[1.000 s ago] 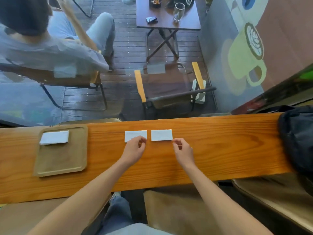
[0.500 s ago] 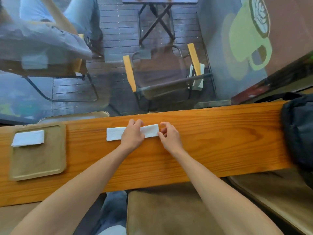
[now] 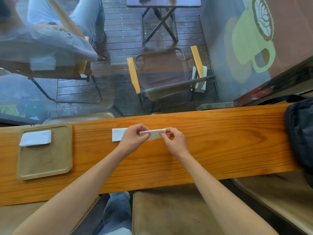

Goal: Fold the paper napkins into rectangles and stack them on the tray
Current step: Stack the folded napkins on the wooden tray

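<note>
A white paper napkin (image 3: 153,134) is lifted off the wooden counter (image 3: 220,141), pinched at its left end by my left hand (image 3: 134,138) and at its right end by my right hand (image 3: 174,141). A second white napkin (image 3: 118,134) lies flat on the counter, partly hidden behind my left hand. At the far left sits a tan tray (image 3: 44,160) with a folded white napkin (image 3: 35,138) in its upper left corner.
A dark bag (image 3: 300,133) rests on the counter's right end. A glass pane runs along the counter's far edge; beyond it are chairs, a small table and a seated person. Stools stand below the near edge.
Both hands moved onto the right napkin and raised it from the counter. The camera view shifted, so the tray sits further left in the picture.
</note>
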